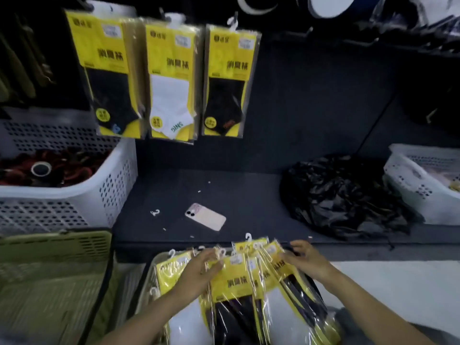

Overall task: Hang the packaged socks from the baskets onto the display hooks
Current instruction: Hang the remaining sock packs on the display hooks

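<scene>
A fanned stack of yellow sock packs [234,285] with small white hangers lies in front of me at the bottom of the view. My left hand [199,272] rests on the left packs with straight fingers spread over them. My right hand [305,260] presses the right side of the fan, fingers curved over the top edges of the packs. Three groups of the same packs hang on the dark display wall: a black-sock group [107,70], a white-sock group [171,78] and another black-sock group [229,80].
A phone [205,216] and a loose white hanger [155,212] lie on the dark shelf. A white basket [117,185] with red items stands left, an olive crate [54,245] below it. A black plastic bag [346,195] and another white basket [423,190] sit right.
</scene>
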